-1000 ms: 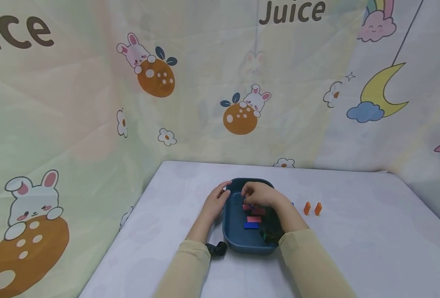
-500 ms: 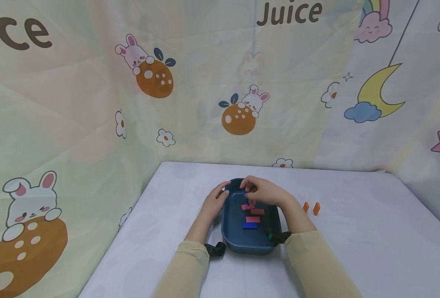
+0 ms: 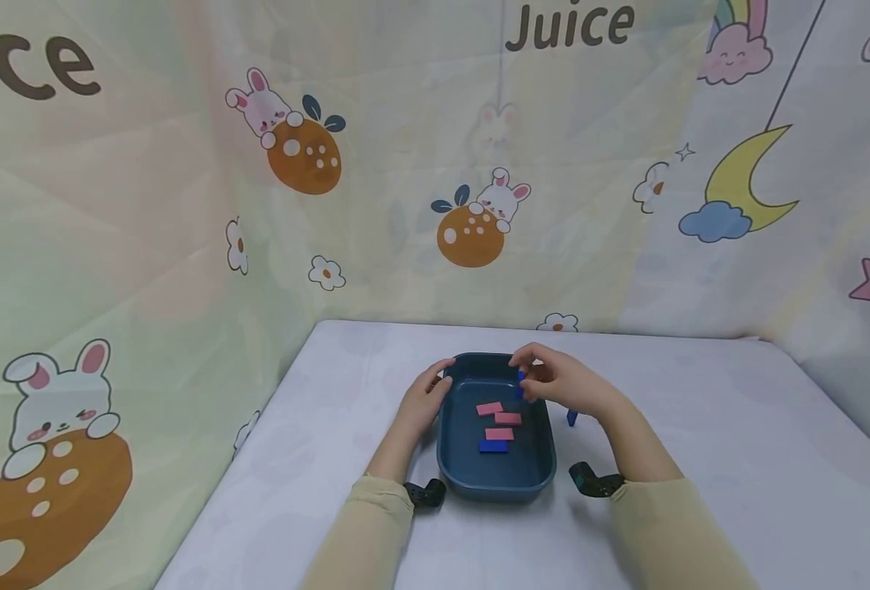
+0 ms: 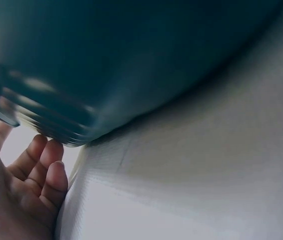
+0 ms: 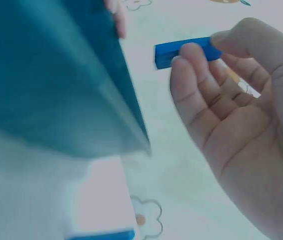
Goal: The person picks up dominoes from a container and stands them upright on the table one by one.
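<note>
A dark blue plastic tray [image 3: 472,474] stands on the table with small blocks lying inside. My left hand [image 3: 422,404] holds its left rim; in the left wrist view the fingers [image 4: 51,160] bend against the outer wall. Over the tray's right far side, my right hand [image 3: 568,382] pinches a blue block [image 5: 164,54] between thumb and fingertips, upright in the head view. Inside the tray lie three pink blocks, the farthest pink block [image 3: 489,409] slightly turned, and a flat blue block [image 3: 493,447] nearest me.
Another blue block [image 3: 571,418] is on the white table [image 3: 737,442], just right of the tray and under my right wrist. Printed cloth [image 3: 376,164] hangs behind and at the left of the table.
My right hand has moved right from the tray's middle, carrying the blue block. Its forearm now covers the two orange blocks seen earlier. The left hand stays at the rim.
</note>
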`<state>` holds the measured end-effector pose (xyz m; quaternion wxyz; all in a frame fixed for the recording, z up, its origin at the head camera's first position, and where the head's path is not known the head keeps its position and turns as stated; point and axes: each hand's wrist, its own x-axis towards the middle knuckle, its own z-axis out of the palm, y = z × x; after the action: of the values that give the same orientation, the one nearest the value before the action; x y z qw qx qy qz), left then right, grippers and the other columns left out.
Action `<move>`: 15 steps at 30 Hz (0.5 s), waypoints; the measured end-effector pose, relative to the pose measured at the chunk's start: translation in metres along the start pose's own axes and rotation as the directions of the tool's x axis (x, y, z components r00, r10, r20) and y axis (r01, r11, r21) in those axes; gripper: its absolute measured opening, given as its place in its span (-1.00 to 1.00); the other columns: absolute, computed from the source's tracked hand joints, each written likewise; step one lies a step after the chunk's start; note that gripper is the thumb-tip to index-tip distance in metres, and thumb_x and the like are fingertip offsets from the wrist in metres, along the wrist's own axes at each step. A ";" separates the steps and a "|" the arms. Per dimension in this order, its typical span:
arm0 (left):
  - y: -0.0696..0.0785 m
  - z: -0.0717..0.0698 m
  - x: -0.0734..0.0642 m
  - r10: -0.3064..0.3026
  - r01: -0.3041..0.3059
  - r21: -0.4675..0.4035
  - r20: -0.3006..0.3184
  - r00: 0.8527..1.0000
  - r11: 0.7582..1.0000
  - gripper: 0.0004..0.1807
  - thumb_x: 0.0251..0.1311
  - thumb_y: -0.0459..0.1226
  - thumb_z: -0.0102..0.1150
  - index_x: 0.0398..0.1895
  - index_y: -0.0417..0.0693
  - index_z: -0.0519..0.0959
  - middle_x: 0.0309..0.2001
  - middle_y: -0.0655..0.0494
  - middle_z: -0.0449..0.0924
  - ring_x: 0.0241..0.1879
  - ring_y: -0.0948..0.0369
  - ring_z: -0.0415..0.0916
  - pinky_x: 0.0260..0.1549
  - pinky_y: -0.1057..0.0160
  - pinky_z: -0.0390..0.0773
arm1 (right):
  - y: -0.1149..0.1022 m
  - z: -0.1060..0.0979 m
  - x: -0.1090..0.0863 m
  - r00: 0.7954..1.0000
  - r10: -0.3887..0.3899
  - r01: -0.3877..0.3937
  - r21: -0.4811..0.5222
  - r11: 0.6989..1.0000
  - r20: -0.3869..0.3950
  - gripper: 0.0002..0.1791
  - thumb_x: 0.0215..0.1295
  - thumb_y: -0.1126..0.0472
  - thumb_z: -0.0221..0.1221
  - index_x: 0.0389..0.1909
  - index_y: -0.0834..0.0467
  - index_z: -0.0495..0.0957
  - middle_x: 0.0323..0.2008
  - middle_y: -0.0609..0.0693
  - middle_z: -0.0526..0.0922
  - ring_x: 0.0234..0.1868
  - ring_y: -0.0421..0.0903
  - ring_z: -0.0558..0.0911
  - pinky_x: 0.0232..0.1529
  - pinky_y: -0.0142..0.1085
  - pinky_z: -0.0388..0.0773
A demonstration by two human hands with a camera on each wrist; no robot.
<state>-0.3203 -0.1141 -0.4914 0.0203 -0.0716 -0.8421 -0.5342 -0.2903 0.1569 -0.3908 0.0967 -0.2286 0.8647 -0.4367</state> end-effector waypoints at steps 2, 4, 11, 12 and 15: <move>0.001 0.001 0.000 -0.005 0.005 -0.002 0.001 1.000 1.000 -0.60 0.45 0.03 -0.08 0.31 0.53 0.41 0.01 0.09 0.57 -0.05 0.11 0.49 -0.10 0.03 0.56 | 0.005 -0.003 -0.010 1.000 0.002 -0.002 0.000 1.000 -0.015 -0.65 0.38 0.25 0.16 0.14 0.04 0.41 -0.11 0.12 0.51 -0.23 -0.04 0.66 -0.08 -0.17 0.63; 0.001 0.001 0.000 -0.008 0.008 -0.004 0.005 1.000 1.000 -0.60 0.45 0.03 -0.08 0.31 0.54 0.41 -0.01 0.10 0.57 -0.07 0.12 0.49 -0.11 0.05 0.56 | 0.010 -0.006 -0.021 0.999 0.004 -0.004 -0.002 1.000 -0.038 -0.64 0.37 0.25 0.17 0.16 0.07 0.40 -0.12 0.12 0.52 -0.23 -0.04 0.65 -0.12 -0.20 0.63; 0.002 0.000 0.001 0.001 -0.001 -0.012 0.003 1.000 1.000 -0.60 0.43 0.06 -0.07 0.30 0.55 0.42 0.01 0.07 0.56 -0.06 0.10 0.49 -0.11 0.07 0.55 | 0.030 -0.013 -0.055 0.993 -0.042 0.043 0.005 0.999 -0.106 -0.62 0.33 0.28 0.22 0.11 0.09 0.38 -0.13 0.10 0.45 -0.27 -0.05 0.61 -0.20 -0.31 0.64; 0.001 0.000 0.001 0.001 -0.001 -0.012 0.003 1.000 1.000 -0.60 0.43 0.07 -0.07 0.30 0.55 0.42 0.01 0.07 0.56 -0.06 0.10 0.49 -0.12 0.07 0.55 | 0.033 -0.014 -0.059 0.993 -0.044 0.045 0.008 0.999 -0.112 -0.63 0.33 0.28 0.23 0.10 0.08 0.38 -0.12 0.10 0.44 -0.27 -0.06 0.61 -0.20 -0.32 0.64; 0.000 0.000 0.001 0.000 0.000 -0.009 0.001 1.000 1.000 -0.60 0.42 0.08 -0.07 0.30 0.56 0.42 0.00 0.07 0.56 -0.07 0.10 0.49 -0.12 0.08 0.54 | 0.043 -0.015 -0.071 0.993 -0.040 0.041 0.003 0.999 -0.115 -0.63 0.33 0.30 0.21 0.10 0.09 0.37 -0.11 0.12 0.45 -0.28 -0.08 0.62 -0.20 -0.35 0.64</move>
<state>-0.3217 -0.1142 -0.4912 0.0196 -0.0718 -0.8398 -0.5378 -0.2465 0.2237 -0.4182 0.0385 -0.2204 0.8628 -0.4533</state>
